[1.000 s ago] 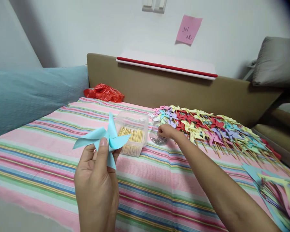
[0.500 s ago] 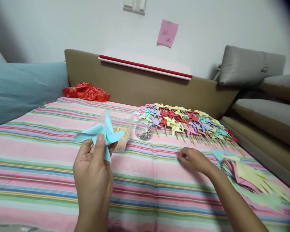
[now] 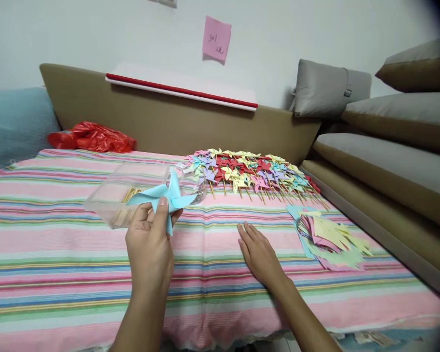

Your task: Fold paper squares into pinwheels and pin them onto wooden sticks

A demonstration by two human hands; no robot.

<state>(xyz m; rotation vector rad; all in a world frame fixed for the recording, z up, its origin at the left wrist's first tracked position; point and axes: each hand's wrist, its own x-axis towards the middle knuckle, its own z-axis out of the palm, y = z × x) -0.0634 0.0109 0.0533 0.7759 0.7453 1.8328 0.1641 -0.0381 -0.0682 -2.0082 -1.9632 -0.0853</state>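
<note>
My left hand (image 3: 150, 247) holds up a light-blue paper pinwheel (image 3: 165, 198), thumb pressed on its centre. My right hand (image 3: 258, 254) lies flat, palm down, on the striped cloth (image 3: 58, 254), fingers together and holding nothing. Behind the pinwheel stands a clear plastic box (image 3: 122, 198) with wooden sticks in it. A small clear container of silvery pins (image 3: 198, 194) sits just right of the pinwheel, partly hidden by it.
A big spread of finished coloured pinwheels on sticks (image 3: 249, 173) lies at the back. A stack of cut coloured paper (image 3: 330, 237) sits to the right. A red plastic bag (image 3: 91, 138), a brown headboard (image 3: 176, 122), cushions (image 3: 381, 127) and a pink wall note (image 3: 216, 38) surround the bed.
My right hand drew back from the pin container and came down flat on the cloth. The view swung right. My left hand kept hold of the pinwheel.
</note>
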